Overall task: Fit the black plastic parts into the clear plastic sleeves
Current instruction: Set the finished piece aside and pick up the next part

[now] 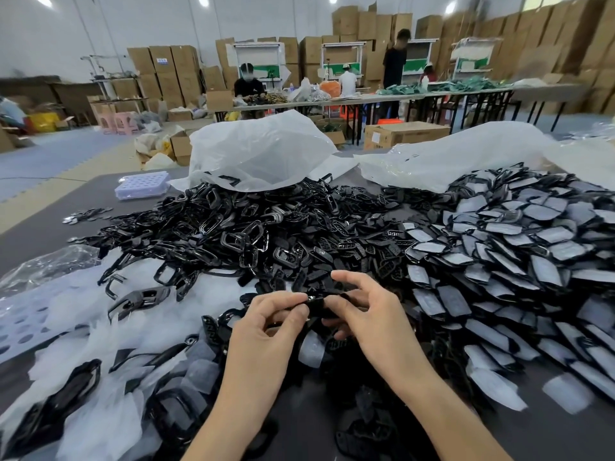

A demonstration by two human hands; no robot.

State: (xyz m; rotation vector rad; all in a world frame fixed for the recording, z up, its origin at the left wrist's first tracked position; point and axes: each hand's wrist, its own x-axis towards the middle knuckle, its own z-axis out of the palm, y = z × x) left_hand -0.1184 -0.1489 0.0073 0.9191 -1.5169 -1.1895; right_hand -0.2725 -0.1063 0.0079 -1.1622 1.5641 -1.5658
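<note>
Two hands meeting low over the near middle of the table (40, 224), both closed on one small black part (317, 307). State of the left hand (266, 322): thumb and forefinger curled in and pinching the left end of the part, other fingers loosely bent beneath. State of the right hand (367, 311): fingers curled, thumb and lower fingertips nipping the right end, forefinger arched above and not clearly touching. Judged as the fitting step: part held at both ends, probably for keeping it level and steady during sliding into a sleeve. Presence of a sleeve round it already: impossible to tell, with most of the piece hidden behind the fingers. Note the layout, apparently arranged for short reaches. Heap of loose black parts (246, 227) straight ahead, just beyond the fingertips. Stock of clear sleeves (100, 327) spread flat at the left, near the left hand, with a few black pieces lying among them. Bank of sleeved parts (519, 254) at the right, beside the loose heap yet kept separate, probably to prevent mixing finished with unfinished stock. Two big plastic bags (263, 151) lying open behind the heaps, likely the source of the stock. Small pale tray (141, 185) at the far left, well apart from both hands. Expect much work remaining, judging by the size of the loose heap.
</note>
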